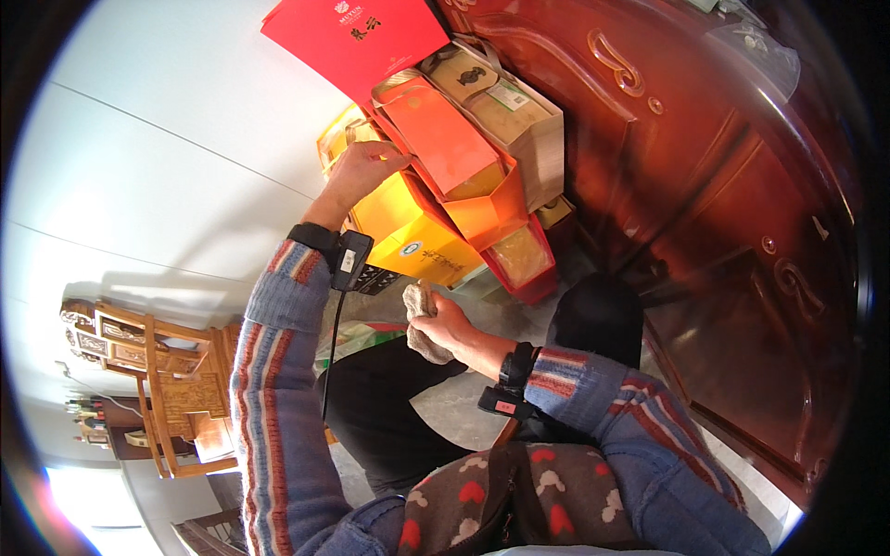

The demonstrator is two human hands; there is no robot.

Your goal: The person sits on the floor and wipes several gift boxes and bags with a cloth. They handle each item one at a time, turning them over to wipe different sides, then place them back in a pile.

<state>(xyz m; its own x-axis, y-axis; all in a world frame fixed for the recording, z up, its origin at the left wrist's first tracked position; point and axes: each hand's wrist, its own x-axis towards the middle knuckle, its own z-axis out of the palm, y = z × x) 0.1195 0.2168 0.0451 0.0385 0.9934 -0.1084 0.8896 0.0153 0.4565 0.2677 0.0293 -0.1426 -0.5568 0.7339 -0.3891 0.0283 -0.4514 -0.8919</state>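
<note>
My left hand reaches up to a cluster of gift bags, its fingers pinched together at the edge between a yellow gift bag and an orange gift bag. What lies between those fingertips is too small to make out. A red-orange box stands inside the orange bag. Lower down, my right hand is wrapped round a crumpled greyish-beige cloth, held apart from the bags.
A large red gift bag leans at the back, with a beige box bag beside it. Carved red-brown wooden furniture walls off the right. A carved wooden chair stands at the left. My knees are bent below the bags.
</note>
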